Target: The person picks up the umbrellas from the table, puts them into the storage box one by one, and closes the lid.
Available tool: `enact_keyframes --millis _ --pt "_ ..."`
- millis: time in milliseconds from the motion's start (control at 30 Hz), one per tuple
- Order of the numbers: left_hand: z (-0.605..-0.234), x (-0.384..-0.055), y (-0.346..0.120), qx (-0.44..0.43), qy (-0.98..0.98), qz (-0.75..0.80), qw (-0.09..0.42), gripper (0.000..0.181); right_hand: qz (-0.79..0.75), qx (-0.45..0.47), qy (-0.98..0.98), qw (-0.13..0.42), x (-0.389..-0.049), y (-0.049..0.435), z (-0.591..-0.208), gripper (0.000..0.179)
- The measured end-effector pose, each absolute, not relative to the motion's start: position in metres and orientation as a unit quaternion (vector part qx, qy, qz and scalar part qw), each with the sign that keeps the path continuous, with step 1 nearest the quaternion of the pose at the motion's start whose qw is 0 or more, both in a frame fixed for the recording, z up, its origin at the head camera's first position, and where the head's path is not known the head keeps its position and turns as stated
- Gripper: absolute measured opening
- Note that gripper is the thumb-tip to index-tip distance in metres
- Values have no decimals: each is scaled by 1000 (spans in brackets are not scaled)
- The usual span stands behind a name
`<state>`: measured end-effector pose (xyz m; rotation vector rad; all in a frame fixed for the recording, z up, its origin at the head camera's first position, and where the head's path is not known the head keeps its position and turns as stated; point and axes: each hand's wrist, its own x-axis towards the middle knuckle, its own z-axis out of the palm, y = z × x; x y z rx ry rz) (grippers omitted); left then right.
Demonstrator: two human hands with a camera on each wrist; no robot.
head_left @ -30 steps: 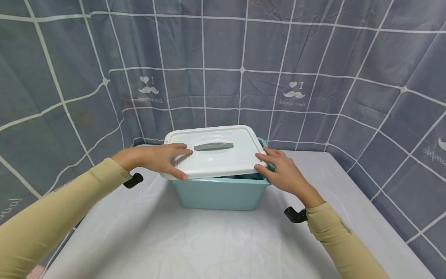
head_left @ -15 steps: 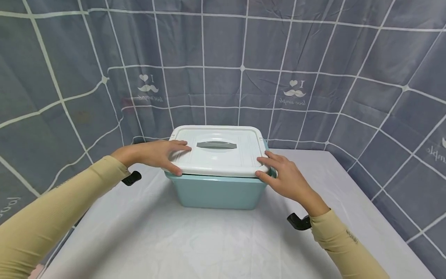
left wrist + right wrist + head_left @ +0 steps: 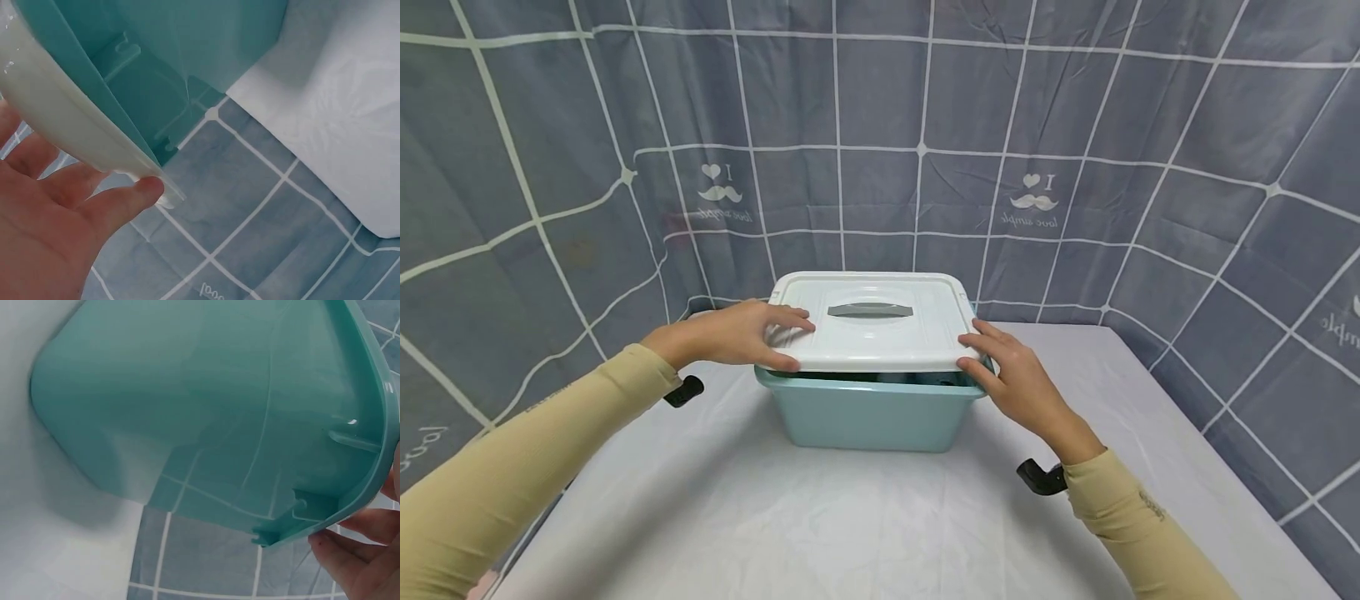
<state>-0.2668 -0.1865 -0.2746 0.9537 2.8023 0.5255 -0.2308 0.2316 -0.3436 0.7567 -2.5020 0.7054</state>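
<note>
A white lid (image 3: 880, 342) with a grey handle (image 3: 870, 310) lies over a light teal plastic box (image 3: 865, 417). Along the front, a dark gap separates the lid's edge from the box rim, and things inside show only in part. My left hand (image 3: 741, 333) holds the lid's left end, fingers spread on top and thumb at the front corner. In the left wrist view the thumb presses against the lid's edge (image 3: 81, 128). At the right end, my right hand (image 3: 1018, 375) grips the lid's corner. Its thumb sits by the box rim (image 3: 369, 494) in the right wrist view.
The box stands on a white-covered table (image 3: 880, 525). Grey-blue curtains (image 3: 880, 192) with white grid lines hang behind it and on both sides. A black wrist mount (image 3: 1041, 477) sticks out below the right wrist, another (image 3: 684, 391) below the left.
The lid has shifted right and levelled from its earlier slant. Half a second ago its front edge sat lower, near the rim; now it is slightly raised, showing the gap. Both hands stayed at its ends.
</note>
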Motion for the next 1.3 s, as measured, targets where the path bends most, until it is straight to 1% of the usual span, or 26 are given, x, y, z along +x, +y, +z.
enact_keyframes --millis 233,400,567,900,1167,1300 --pt "-274 -257 -181 318 930 174 64 60 255 264 -898 243 -219 239 -349 42" --pt "-274 -249 -180 319 929 176 62 63 255 268 -891 261 -209 240 -355 42" --pt "-280 -239 -184 321 927 186 61 67 250 265 -889 277 -203 237 -366 41" --pt "-290 -237 -190 323 923 208 34 66 252 269 -874 317 -205 232 -382 46" --pt "-296 -239 -185 318 924 209 26 67 251 253 -877 323 -203 235 -387 45" --pt "-300 -239 -179 318 922 220 31 68 254 243 -882 314 -198 241 -387 44"
